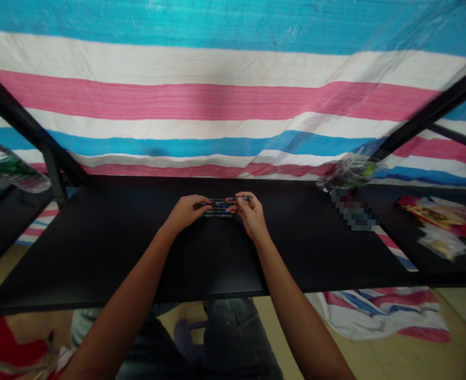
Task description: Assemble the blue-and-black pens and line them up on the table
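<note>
Several dark pens with some blue parts (219, 209) lie side by side, left to right, on the black table (217, 258). At their left ends is my left hand (188, 212), its thumb and fingers closed round the row. My right hand (249, 214) is at the right ends, with one pen (245, 198) pinched between thumb and fingers at the far side of the row. Both hands cover the ends of the pens, so their exact number is hidden.
Clear plastic packaging (349, 171) and a pixelated item (353, 210) are at the table's right. A plastic bottle (15, 169) lies at far left, red packets (442, 214) at far right. Striped sheeting (217, 100) hangs behind, between black frame bars.
</note>
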`<state>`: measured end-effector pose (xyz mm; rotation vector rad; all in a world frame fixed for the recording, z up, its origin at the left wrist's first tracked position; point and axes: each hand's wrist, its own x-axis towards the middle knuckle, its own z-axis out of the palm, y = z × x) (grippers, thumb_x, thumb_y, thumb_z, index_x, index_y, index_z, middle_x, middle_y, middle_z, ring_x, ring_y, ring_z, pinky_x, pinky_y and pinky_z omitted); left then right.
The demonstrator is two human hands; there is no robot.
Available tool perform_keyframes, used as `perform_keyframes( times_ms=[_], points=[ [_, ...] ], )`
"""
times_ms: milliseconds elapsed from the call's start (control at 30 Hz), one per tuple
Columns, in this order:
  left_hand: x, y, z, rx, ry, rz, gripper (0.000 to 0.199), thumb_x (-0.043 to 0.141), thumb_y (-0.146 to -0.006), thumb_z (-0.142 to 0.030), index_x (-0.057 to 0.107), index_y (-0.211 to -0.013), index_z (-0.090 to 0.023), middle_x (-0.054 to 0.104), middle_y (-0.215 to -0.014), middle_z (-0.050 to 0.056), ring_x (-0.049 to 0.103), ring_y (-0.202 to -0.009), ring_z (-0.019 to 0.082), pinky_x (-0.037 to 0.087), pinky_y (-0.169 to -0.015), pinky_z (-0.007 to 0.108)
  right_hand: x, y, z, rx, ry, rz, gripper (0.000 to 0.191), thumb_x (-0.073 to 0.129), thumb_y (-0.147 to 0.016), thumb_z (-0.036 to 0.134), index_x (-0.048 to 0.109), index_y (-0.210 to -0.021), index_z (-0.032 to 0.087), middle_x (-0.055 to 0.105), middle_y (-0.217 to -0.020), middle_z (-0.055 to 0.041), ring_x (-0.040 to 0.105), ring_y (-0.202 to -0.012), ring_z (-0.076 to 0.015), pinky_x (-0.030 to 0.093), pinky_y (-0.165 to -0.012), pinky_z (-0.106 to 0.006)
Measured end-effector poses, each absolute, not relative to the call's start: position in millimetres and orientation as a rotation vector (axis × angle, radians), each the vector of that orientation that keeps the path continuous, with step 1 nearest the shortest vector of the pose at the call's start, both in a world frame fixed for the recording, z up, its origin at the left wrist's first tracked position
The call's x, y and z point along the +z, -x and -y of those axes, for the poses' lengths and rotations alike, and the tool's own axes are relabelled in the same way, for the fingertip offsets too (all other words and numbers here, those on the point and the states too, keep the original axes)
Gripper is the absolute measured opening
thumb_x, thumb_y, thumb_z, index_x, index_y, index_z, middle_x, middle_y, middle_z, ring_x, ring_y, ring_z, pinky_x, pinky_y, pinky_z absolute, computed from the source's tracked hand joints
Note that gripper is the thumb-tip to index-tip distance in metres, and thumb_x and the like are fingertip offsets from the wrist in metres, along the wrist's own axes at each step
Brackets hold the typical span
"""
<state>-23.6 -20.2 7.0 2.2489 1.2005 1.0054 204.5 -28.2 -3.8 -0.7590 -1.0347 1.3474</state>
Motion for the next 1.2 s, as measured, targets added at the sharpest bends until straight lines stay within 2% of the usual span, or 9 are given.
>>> perform_keyframes(
  times_ms=[200, 400, 533, 1200],
  points=[
    [8.0, 23.7, 20.6, 1.020, -2.244, -1.216, 0.016, 0.067, -0.089, -0.028, 0.074, -0.097, -0.017, 0.075, -0.089, 0.006, 0.065, -0.071, 0.015, 0.050, -0.067, 0.026, -3.2, -205.0, 28.7, 1.380, 0.738, 1.040, 0.027, 0.074, -0.084, 0.039, 0.058, -0.098, 0.023, 0.078, -0.092, -0.0044, 0.075, -0.068, -0.0170, 0.058, -0.063, -0.029],
    [8.7, 23.2, 22.7, 0.966, -2.236, -1.202, 0.017, 0.064, -0.091, -0.027, 0.074, -0.098, -0.016, 0.075, -0.087, 0.004, 0.065, -0.071, 0.014, 0.049, -0.067, 0.024, -1.6, -202.6, 30.3, 1.408, 0.713, 0.999, 0.027, 0.076, -0.083, 0.038, 0.058, -0.097, 0.023, 0.079, -0.095, -0.0051, 0.077, -0.088, -0.0211, 0.059, -0.072, -0.028],
    [9.2, 23.4, 23.7, 0.951, -2.244, -1.222, 0.019, 0.062, -0.092, -0.029, 0.075, -0.099, -0.017, 0.075, -0.085, 0.004, 0.064, -0.067, 0.014, 0.047, -0.064, 0.024, -1.0, -202.8, 31.3, 1.415, 0.709, 1.001, 0.027, 0.076, -0.083, 0.038, 0.058, -0.097, 0.023, 0.078, -0.097, -0.0061, 0.077, -0.093, -0.0226, 0.060, -0.075, -0.030],
    [6.4, 24.2, 22.1, 0.959, -2.272, -1.247, 0.019, 0.060, -0.092, -0.030, 0.075, -0.096, -0.017, 0.076, -0.090, 0.005, 0.068, -0.073, 0.016, 0.049, -0.068, 0.026, -1.1, -201.3, 32.4, 1.413, 0.741, 1.053, 0.027, 0.077, -0.082, 0.038, 0.061, -0.098, 0.023, 0.078, -0.098, -0.0056, 0.077, -0.095, -0.0230, 0.062, -0.077, -0.032]
  ],
)
